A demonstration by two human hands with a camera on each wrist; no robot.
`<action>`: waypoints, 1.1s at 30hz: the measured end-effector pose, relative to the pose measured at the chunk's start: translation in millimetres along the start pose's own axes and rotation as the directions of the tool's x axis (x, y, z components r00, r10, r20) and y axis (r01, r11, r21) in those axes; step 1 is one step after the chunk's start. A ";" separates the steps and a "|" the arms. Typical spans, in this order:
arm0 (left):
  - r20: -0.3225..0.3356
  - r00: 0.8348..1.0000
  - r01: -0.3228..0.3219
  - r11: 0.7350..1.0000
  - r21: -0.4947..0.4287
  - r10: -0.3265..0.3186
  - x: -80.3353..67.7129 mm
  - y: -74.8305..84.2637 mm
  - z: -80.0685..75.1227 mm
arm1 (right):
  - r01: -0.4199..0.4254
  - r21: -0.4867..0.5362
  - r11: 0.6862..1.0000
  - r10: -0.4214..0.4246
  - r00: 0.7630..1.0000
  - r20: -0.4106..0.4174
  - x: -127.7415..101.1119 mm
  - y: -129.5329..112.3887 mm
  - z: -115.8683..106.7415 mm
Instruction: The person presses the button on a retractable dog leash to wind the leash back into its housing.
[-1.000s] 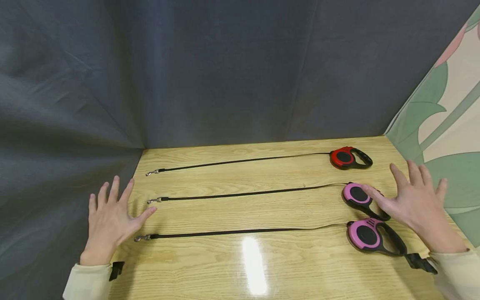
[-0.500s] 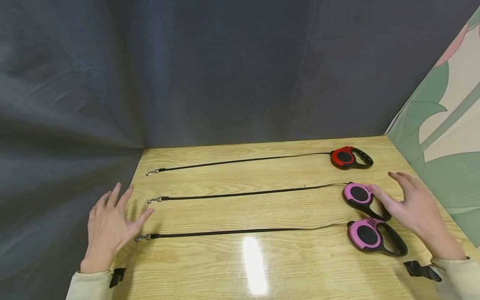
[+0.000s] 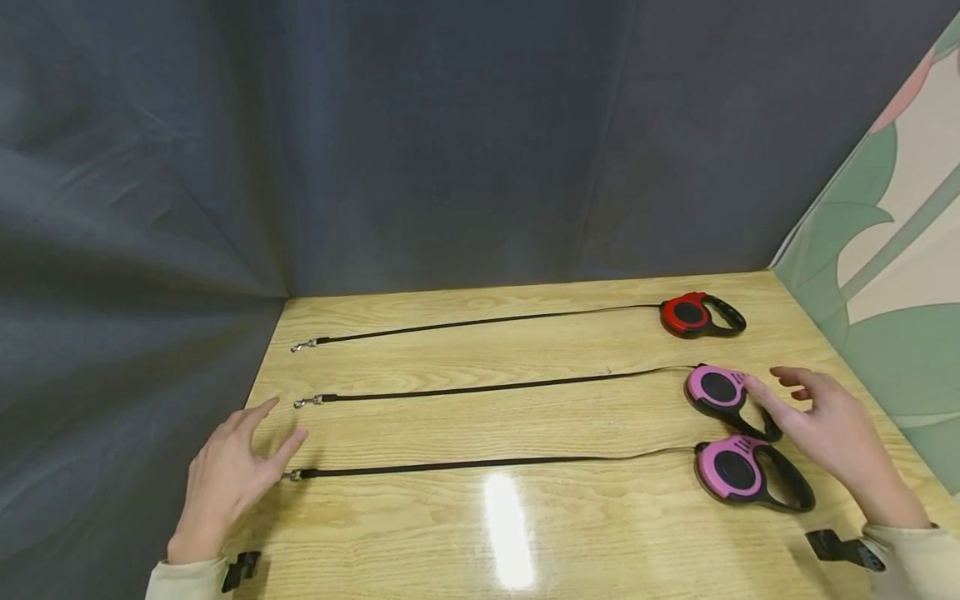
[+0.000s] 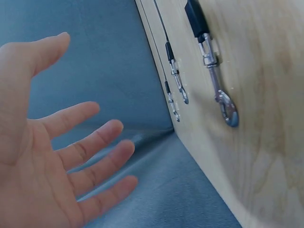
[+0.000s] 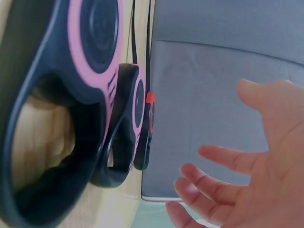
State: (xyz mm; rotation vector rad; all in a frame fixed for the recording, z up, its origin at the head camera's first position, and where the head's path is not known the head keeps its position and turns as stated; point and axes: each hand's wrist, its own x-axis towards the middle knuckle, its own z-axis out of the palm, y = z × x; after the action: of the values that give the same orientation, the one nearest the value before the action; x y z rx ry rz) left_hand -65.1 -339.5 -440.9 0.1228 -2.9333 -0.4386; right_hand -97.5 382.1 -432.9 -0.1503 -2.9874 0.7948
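Note:
Three retractable dog leashes lie on the wooden table, each cord drawn out leftward to a metal clip. The red leash (image 3: 687, 315) is farthest back, a pink leash (image 3: 717, 388) is in the middle, and another pink leash (image 3: 734, 472) is nearest. My left hand (image 3: 228, 467) hovers by the near leash's clip (image 4: 222, 95), partly covering it in the head view; its fingers are spread and hold nothing. Over the handles of the pink leashes is my right hand (image 3: 832, 425), fingers loosely bent, apart from them in the right wrist view.
Dark cloth (image 3: 465, 150) hangs behind the table (image 3: 390, 542) and along its left side. A leaf-patterned panel (image 3: 900, 250) borders the right edge. Black straps (image 3: 843, 550) stick out at both wrists.
My left hand has turned, its fingers drawing closer together near the near clip. My right hand has lowered, its raised, spread fingers now bending. The leashes have not moved.

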 end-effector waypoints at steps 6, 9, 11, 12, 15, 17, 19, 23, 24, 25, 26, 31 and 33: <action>0.058 0.998 0.008 0.999 -0.033 -0.006 -3.9 -3.5 2.1 | -0.026 -0.025 0.999 0.028 0.998 0.058 -6.4 8.6 1.0; 0.091 0.996 -0.002 0.999 -0.049 0.006 -5.2 -4.6 3.3 | -0.028 -0.021 0.999 0.030 0.997 0.075 -9.8 14.2 0.7; 0.117 0.993 -0.012 0.998 -0.059 0.019 -6.2 -5.5 4.8 | -0.031 -0.018 0.999 0.033 0.996 0.086 -12.6 17.4 0.3; 0.132 0.991 -0.016 0.998 -0.062 0.024 -6.8 -6.0 5.8 | -0.034 -0.017 0.999 0.035 0.995 0.090 -14.1 18.8 0.2; 0.163 0.986 -0.022 0.997 -0.071 0.033 -8.5 -7.7 9.5 | -0.041 -0.010 0.999 0.042 0.994 0.098 -18.4 21.6 -0.1; 0.177 0.984 -0.020 0.997 -0.076 0.033 -9.3 -8.6 11.7 | -0.048 -0.004 0.999 0.048 0.993 0.109 -20.3 22.9 -0.3; 0.198 0.980 -0.013 0.997 -0.080 0.029 -10.1 -9.4 13.2 | -0.058 -0.007 0.998 0.058 0.990 0.130 -20.8 23.9 -0.3; 0.256 0.967 0.004 0.996 -0.091 0.020 -11.1 -11.4 15.2 | -0.085 -0.022 0.996 0.087 0.976 0.201 -20.2 27.3 -0.1; 0.269 0.963 0.005 0.996 -0.094 0.021 -11.4 -11.9 15.8 | -0.092 -0.025 0.995 0.095 0.970 0.222 -20.2 28.4 -0.1; 0.282 0.959 0.007 0.995 -0.101 0.022 -11.6 -12.4 16.4 | -0.098 -0.033 0.995 0.103 0.965 0.240 -20.3 29.4 -0.1; 0.291 0.957 0.009 0.994 -0.105 0.022 -11.9 -13.1 17.1 | -0.103 -0.039 0.994 0.110 0.961 0.255 -20.5 30.4 0.0; 0.333 0.943 0.028 0.990 -0.137 0.019 -14.7 -16.3 20.4 | -0.108 -0.059 0.992 0.121 0.948 0.296 -20.8 33.3 2.6; 0.343 0.939 0.042 0.989 -0.141 0.009 -15.7 -17.9 21.1 | -0.105 -0.064 0.992 0.120 0.942 0.312 -19.8 34.0 4.8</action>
State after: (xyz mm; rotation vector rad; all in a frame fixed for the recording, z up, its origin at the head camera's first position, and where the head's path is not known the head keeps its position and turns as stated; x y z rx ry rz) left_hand -52.5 -348.9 -468.5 0.0561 -3.2255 -0.7467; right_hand -75.4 407.0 -454.3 -0.2165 -3.3269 0.8332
